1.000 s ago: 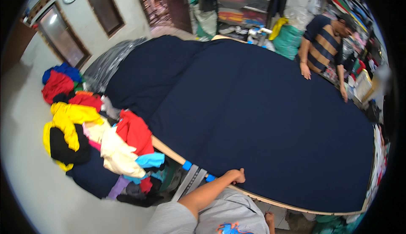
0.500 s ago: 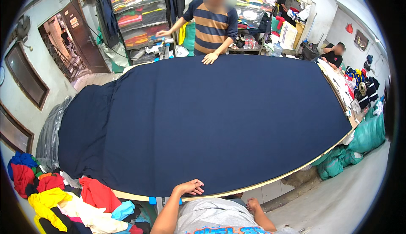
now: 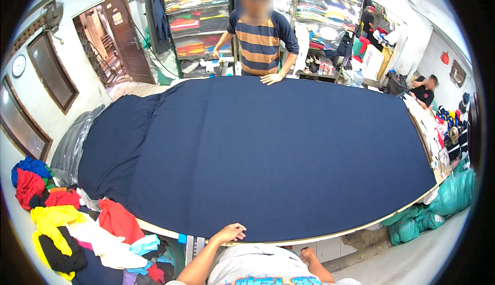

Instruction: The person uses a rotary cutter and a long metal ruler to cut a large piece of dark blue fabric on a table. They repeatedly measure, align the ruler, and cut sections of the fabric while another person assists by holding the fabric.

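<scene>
A wide sheet of dark navy fabric (image 3: 289, 156) covers the long table, smooth over most of it and wrinkled toward the left end. My left hand (image 3: 230, 232) rests at its near edge, fingers loosely bent and a little apart, holding nothing. Low beside my body, away from the cloth, my right hand (image 3: 308, 255) hangs with its fingers curled in; nothing shows in it. Across the table a co-worker in a striped shirt (image 3: 260, 43) lays one hand (image 3: 271, 79) on the fabric's far edge. The co-worker's other hand (image 3: 216, 53) is by a white device (image 3: 212, 66).
A heap of coloured cloth (image 3: 103, 238) lies at the near left, beside a metal rail (image 3: 195, 246) at the table edge. Clear plastic wrap (image 3: 72, 140) borders the left end. Green sacks (image 3: 451, 197) sit at the right; shelves of folded fabric (image 3: 198, 17) stand behind.
My view has shifted, so the room sits lower and further right. The co-worker's outstretched arm has drawn in and down to the white device. My left hand stays at the fabric's near edge.
</scene>
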The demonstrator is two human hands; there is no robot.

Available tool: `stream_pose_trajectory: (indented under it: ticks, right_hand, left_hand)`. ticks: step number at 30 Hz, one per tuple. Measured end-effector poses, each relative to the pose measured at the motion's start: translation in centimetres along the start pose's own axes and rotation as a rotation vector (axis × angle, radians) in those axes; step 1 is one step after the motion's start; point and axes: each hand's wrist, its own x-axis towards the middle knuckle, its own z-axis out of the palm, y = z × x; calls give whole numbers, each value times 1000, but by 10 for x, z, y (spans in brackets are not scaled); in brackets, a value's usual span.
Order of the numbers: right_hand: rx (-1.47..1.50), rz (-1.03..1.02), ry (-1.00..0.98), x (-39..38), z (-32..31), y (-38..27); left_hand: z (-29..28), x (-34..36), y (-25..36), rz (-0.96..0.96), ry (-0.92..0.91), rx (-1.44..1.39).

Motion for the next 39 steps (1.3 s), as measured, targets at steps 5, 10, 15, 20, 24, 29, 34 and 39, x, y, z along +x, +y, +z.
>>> stream_pose_trajectory:
  ticks: [5, 10, 15, 20, 24, 29, 34, 39]
  right_hand:
    - [39, -130, -50, -8, -36, -20]
    - [-59, -174, -36, -19, -44, -19]
    - [-140, -208, -17, -43, -49, -26]
    - [-240, -213, -41, -54, -66, -39]
    - [-237, -194, -51, -54, -69, -44]
    - [-140, -139, -70, -40, -53, -42]
    - [-40, -64, -73, -33, -41, -33]
    - [-144, -85, -156, -14, -61, -6]
  left_hand:
    - [1, -18, -9, 237, 270, -137]
    - [-8, -42, -8, 499, 663, -445]
    - [-29, -65, 11, 600, 862, -605]
    - [-63, -60, 36, 664, 967, -619]
    - [-62, -70, 30, 533, 1055, -715]
    - [-8, -143, -47, 244, 1182, -899]
    - [39, -227, -140, 16, 1226, -1095]
    - [50, -228, -125, 94, 1242, -1190]
